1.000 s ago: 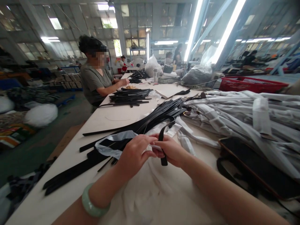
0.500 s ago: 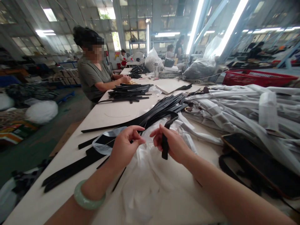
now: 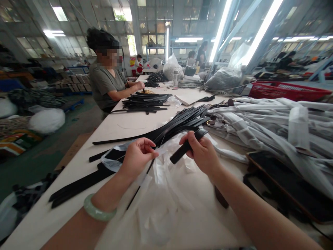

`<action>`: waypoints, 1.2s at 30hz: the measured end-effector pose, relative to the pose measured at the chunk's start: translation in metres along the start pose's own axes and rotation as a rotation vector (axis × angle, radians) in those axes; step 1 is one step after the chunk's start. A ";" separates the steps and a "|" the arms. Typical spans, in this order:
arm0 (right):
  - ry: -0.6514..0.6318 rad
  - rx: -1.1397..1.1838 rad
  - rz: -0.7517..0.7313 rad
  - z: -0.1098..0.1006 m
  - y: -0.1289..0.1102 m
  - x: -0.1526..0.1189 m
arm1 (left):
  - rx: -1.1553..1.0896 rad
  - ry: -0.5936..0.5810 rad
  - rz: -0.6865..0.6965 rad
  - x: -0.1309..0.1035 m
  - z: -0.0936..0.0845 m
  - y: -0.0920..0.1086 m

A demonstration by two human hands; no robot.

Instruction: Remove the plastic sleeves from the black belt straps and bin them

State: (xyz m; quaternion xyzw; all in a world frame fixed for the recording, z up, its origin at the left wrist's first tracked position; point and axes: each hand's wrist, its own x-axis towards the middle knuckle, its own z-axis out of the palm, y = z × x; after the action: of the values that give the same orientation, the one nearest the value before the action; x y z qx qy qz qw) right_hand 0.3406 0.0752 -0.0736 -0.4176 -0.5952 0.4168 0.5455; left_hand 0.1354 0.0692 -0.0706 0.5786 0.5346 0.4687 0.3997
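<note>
My right hand (image 3: 201, 149) is closed around a black strap (image 3: 180, 152). One flat end of the strap sticks out to the lower left, and the rest curves back over the hand. My left hand (image 3: 139, 156), with a pale green bangle on its wrist, pinches thumb and forefinger together at the edge of thin white wrapping (image 3: 162, 150). More crumpled white wrapping lies on the table below both hands. Just beyond them is a bundle of black straps (image 3: 179, 119). Other black strips (image 3: 80, 185), partly under translucent film, lie left of my left hand.
White-wrapped straps (image 3: 249, 121) are heaped at the right, with a dark flat case-like object (image 3: 288, 184) nearer me. A red basket (image 3: 288, 91) stands behind. Across the table (image 3: 125, 121), a co-worker (image 3: 106, 80) handles small parts beside another pile of black strips (image 3: 145, 101).
My right hand has turned and lifted slightly, so the strap's end swings from hanging down to pointing lower left. My left finger and thumb have closed together.
</note>
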 end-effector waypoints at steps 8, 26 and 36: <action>-0.051 0.136 -0.182 0.003 -0.002 0.000 | 0.050 -0.057 0.005 0.003 0.000 -0.006; -0.099 -0.079 -0.172 0.003 0.003 -0.003 | 0.019 -0.108 0.030 0.000 0.003 -0.001; -0.150 -0.061 -0.064 0.012 0.008 -0.007 | 0.163 -0.088 0.215 -0.011 0.010 0.002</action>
State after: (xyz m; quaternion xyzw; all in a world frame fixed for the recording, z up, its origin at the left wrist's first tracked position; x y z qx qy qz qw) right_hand 0.3291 0.0703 -0.0837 -0.3822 -0.6599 0.4109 0.4996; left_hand 0.1455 0.0587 -0.0718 0.6830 0.4878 0.4381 0.3220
